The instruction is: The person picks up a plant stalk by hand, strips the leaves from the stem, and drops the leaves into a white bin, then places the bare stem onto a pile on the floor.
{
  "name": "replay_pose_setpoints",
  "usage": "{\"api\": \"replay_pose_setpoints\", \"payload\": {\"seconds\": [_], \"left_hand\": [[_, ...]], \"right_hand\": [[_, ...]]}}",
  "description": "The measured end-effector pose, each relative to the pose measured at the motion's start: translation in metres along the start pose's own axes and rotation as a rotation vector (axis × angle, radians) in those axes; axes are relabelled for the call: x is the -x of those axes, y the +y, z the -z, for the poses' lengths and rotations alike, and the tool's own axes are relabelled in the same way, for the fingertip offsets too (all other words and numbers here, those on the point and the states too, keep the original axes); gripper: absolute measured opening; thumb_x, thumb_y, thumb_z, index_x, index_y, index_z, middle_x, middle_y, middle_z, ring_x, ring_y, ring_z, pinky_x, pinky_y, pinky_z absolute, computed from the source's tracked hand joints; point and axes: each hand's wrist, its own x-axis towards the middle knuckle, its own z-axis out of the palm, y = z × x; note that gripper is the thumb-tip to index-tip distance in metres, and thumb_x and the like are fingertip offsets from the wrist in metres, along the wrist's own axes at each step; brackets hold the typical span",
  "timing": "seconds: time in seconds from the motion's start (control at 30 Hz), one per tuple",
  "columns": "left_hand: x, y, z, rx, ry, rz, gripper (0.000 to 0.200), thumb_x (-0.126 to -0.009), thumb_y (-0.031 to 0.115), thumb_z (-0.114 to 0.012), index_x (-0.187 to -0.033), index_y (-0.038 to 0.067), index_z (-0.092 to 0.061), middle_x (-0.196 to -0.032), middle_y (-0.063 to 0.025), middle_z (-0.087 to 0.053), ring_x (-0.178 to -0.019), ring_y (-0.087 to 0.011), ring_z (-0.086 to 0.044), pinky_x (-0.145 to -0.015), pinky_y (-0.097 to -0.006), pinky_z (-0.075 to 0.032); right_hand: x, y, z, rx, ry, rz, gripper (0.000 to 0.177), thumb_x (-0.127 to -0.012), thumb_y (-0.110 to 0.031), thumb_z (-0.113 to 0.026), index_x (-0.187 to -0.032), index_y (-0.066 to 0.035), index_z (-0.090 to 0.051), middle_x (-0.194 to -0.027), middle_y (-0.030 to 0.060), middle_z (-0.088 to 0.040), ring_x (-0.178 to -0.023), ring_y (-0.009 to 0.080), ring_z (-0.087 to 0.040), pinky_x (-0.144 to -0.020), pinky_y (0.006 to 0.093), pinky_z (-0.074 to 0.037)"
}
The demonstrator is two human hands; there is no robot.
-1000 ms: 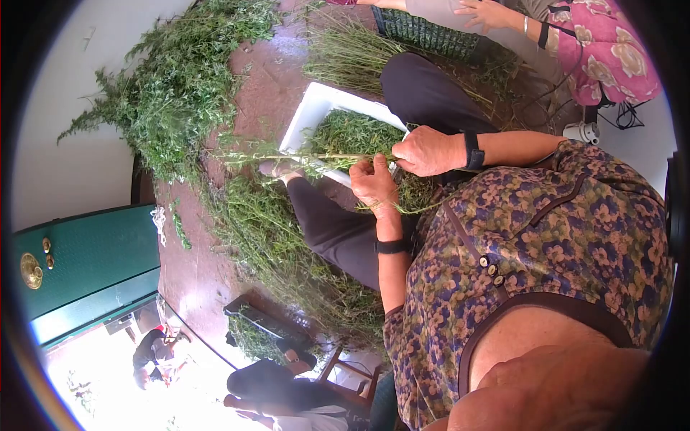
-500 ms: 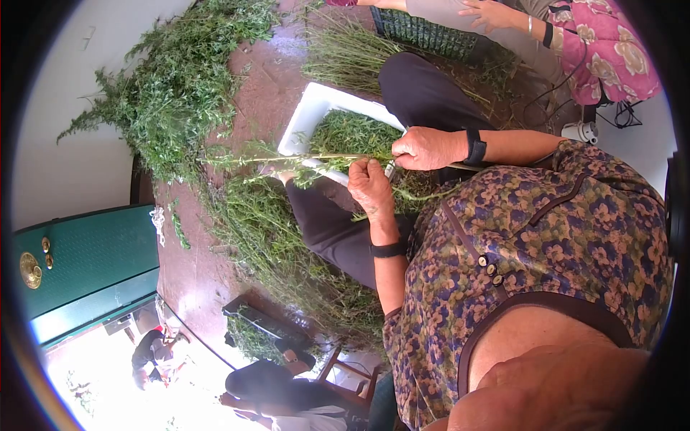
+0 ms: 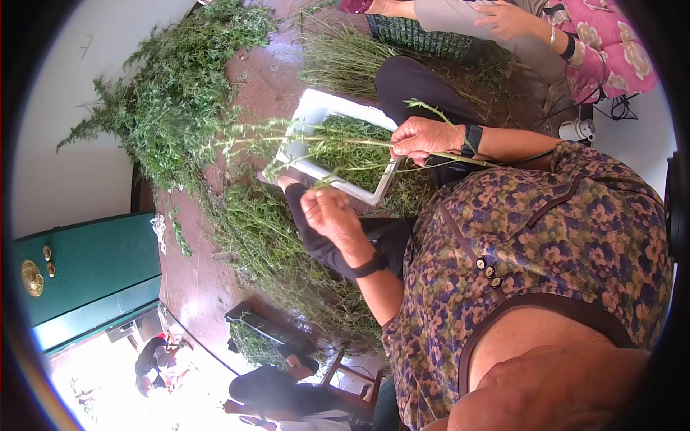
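My right hand [image 3: 422,140] is closed around a long leafy stem [image 3: 352,141], which stretches left above the white foam box [image 3: 305,106]. The stem's lower end reaches back past my wrist, and its leafy tip [image 3: 237,136] points toward the plant heap. Apart from the stem, my left hand [image 3: 332,217] has its fingers curled together, with a small bit of light green leaves [image 3: 325,181] at the fingertips. It is beside the box, over my leg. Cut green leaves [image 3: 352,140] lie inside the box.
A big heap of leafy plants [image 3: 176,93] lies at the upper left, with more stalks [image 3: 269,241] beside my leg. Bare stems [image 3: 341,61] lie near a dark crate [image 3: 420,32]. A person in a pink flowered top [image 3: 604,47] sits close by. Another person [image 3: 287,391] sits near the doorway.
My left hand has come off the stem and moved left and down, away from my right hand. My right hand keeps hold, and more of the stem shows behind it.
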Motion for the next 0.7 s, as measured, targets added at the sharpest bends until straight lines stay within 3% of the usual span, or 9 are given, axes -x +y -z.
{"api": "replay_pose_setpoints", "payload": {"seconds": [0.1,0.2,0.3,0.4,0.5,0.53,0.63,0.7], "left_hand": [[-0.008,-0.003,0.014,-0.168,0.041,-0.044,0.008,-0.091,0.005,-0.053,-0.083,0.005,-0.053,-0.06,0.0001,-0.049,-0.048,-0.0065,-0.038,-0.044,-0.0201,-0.035],[-0.006,-0.019,0.022,-0.582,0.048,0.099,0.008,-0.088,0.004,-0.055,-0.089,-0.002,-0.06,-0.065,-0.0037,-0.055,-0.058,-0.0079,-0.048,-0.055,-0.0205,-0.039],[-0.009,-0.043,0.036,-0.888,-0.058,0.038,0.021,-0.087,0.007,-0.058,-0.105,-0.003,-0.063,-0.082,-0.0037,-0.062,-0.063,-0.0086,-0.051,-0.061,-0.022,-0.042],[-0.002,-0.048,0.03,-0.888,-0.148,0.001,0.023,-0.089,0.012,-0.058,-0.108,-0.001,-0.062,-0.09,-0.0041,-0.064,-0.062,-0.0074,-0.05,-0.06,-0.0214,-0.042],[0.012,-0.021,-0.007,-0.462,-0.315,0.256,0.029,-0.091,0.016,-0.058,-0.113,-0.003,-0.059,-0.09,-0.008,-0.066,-0.059,-0.0053,-0.046,-0.056,-0.0194,-0.04],[0.013,-0.022,-0.01,-0.403,-0.344,0.288,0.033,-0.091,0.02,-0.058,-0.114,-0.004,-0.058,-0.098,-0.0109,-0.065,-0.06,-0.0055,-0.047,-0.058,-0.0201,-0.041],[0.014,-0.025,-0.022,-0.294,-0.308,0.33,0.031,-0.091,0.019,-0.058,-0.112,-0.004,-0.058,-0.095,-0.0107,-0.065,-0.06,-0.0055,-0.047,-0.057,-0.0203,-0.041],[0.013,-0.028,-0.033,-0.211,-0.235,0.334,0.022,-0.09,0.019,-0.061,-0.099,-0.001,-0.061,-0.089,-0.0086,-0.065,-0.057,-0.0054,-0.046,-0.054,-0.0199,-0.038]], "right_hand": [[0.0,-0.001,0.008,-0.187,-0.036,0.002,0.023,-0.093,-0.02,-0.053,-0.088,0.002,-0.059,-0.047,-0.0046,-0.041,-0.039,0.005,-0.041,-0.047,0.0255,-0.047],[0.0,-0.003,0.01,-0.305,-0.06,0.032,0.022,-0.094,-0.019,-0.05,-0.089,0.001,-0.057,-0.047,-0.004,-0.042,-0.038,0.0041,-0.041,-0.046,0.0252,-0.048],[0.002,-0.006,0.009,-0.357,-0.057,0.057,0.022,-0.094,-0.019,-0.05,-0.088,0.001,-0.057,-0.046,-0.004,-0.042,-0.038,0.0042,-0.04,-0.046,0.0254,-0.048],[0.002,-0.007,0.011,-0.352,-0.076,0.075,0.021,-0.093,-0.018,-0.05,-0.09,0.001,-0.057,-0.047,-0.0041,-0.042,-0.039,0.0043,-0.04,-0.049,0.0262,-0.047],[0.0,-0.003,0.012,-0.326,-0.073,0.069,0.02,-0.093,-0.017,-0.051,-0.09,0.002,-0.057,-0.048,-0.0042,-0.042,-0.04,0.0043,-0.04,-0.051,0.0262,-0.046],[-0.001,-0.002,0.013,-0.312,-0.069,0.068,0.02,-0.093,-0.017,-0.051,-0.09,0.002,-0.057,-0.048,-0.0043,-0.043,-0.04,0.0044,-0.04,-0.051,0.0261,-0.047],[0.0,-0.001,0.008,-0.307,-0.072,0.055,0.02,-0.093,-0.017,-0.051,-0.09,0.001,-0.058,-0.048,-0.0045,-0.043,-0.04,0.0044,-0.04,-0.051,0.0259,-0.047],[0.002,-0.001,0.003,-0.267,-0.065,0.033,0.022,-0.094,-0.018,-0.05,-0.089,0.002,-0.059,-0.049,-0.0046,-0.043,-0.041,0.0039,-0.039,-0.053,0.0256,-0.046]]}}
